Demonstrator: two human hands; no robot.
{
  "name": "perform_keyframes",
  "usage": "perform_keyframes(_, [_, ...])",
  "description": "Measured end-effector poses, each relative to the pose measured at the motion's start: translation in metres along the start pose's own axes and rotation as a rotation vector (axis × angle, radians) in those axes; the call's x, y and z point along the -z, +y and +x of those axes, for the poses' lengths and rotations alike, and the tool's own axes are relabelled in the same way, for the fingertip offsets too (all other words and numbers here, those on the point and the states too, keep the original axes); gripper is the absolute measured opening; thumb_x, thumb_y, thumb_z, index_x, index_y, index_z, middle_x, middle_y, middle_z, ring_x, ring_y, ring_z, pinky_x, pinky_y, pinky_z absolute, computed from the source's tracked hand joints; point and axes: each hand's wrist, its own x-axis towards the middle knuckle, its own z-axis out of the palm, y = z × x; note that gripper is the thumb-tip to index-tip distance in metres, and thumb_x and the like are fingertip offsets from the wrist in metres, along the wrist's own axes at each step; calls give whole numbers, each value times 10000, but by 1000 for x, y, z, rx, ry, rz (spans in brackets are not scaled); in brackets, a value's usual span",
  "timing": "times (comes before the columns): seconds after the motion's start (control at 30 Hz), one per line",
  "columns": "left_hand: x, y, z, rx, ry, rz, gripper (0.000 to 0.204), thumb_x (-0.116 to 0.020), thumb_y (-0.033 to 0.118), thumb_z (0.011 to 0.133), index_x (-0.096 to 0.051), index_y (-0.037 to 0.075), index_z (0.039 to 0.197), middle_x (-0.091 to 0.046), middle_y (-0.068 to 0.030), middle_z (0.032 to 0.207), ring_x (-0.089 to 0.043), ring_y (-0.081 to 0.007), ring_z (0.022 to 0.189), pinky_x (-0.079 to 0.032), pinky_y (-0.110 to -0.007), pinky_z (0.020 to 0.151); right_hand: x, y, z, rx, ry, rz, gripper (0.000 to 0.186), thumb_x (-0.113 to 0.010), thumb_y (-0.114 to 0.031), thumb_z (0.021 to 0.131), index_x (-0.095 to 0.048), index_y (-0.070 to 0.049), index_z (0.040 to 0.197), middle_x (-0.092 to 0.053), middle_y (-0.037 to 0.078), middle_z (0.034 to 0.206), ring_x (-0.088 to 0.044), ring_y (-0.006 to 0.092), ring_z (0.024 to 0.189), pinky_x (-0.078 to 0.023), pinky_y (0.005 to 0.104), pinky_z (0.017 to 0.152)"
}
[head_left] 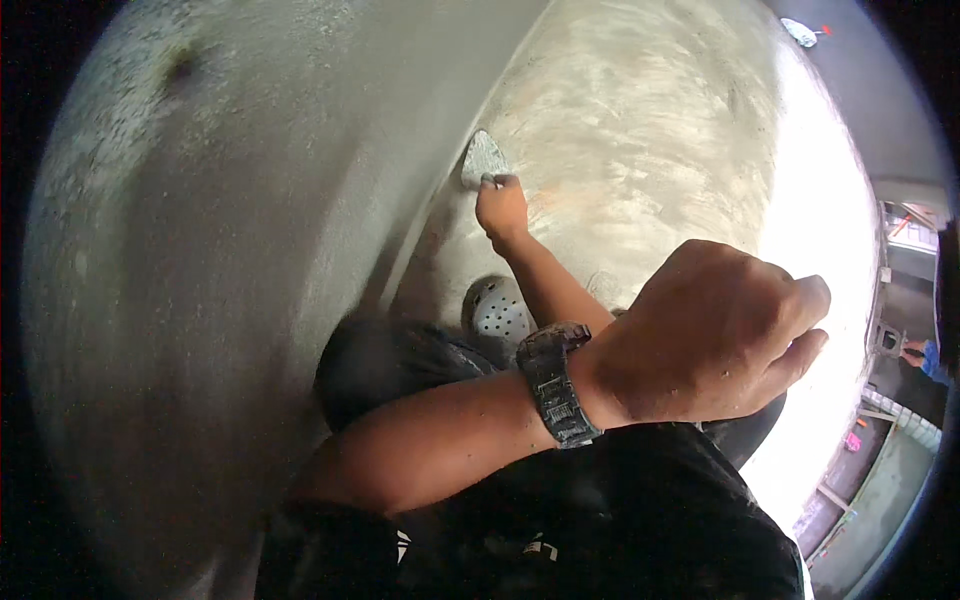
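Note:
Low at the seam where a grey plastered wall [250, 200] meets the pale smeared floor [640, 110], my right hand [503, 210] grips a small pointed trowel [485, 157]. Its blade is coated with wet-looking cement and lies at the seam. The trowel's handle is mostly hidden by my fingers. My left forearm crosses in front of my body, over the right arm, with a dark, dirt-specked watch [556, 385] on the wrist. Close to the camera, my left hand [715, 340] is curled closed, its back toward me; whatever it holds, if anything, is hidden.
A light grey clog with holes [502, 310] covers my foot beside the seam. My knees are bent in dark trousers. Bright light washes over the right side. At the far right are a person's arm in a blue sleeve [932, 362] and a pink object [852, 441].

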Motion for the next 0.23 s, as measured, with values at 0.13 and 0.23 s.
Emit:
perform_keyframes(0.13, [1, 7, 3, -28, -38, 17, 185, -678, 161, 817, -549, 48, 747, -565, -93, 566, -594, -263, 516, -458, -376, 511, 17, -2, -48, -20, -67, -50, 430, -515, -311, 942, -511, 48, 1179, -616, 318, 1094, -593, 455, 1051, -461, 468, 909])
perform_keyframes(0.23, [-6, 12, 0, -53, -23, -9, 192, -668, 204, 821, -545, 63, 777, -536, -67, 547, -598, -289, 505, -477, -397, 488, 14, 6, -38, -2, -5, -21, 445, -532, -335, 935, -516, 38, 1177, -617, 316, 1092, -597, 453, 1044, -462, 471, 909])
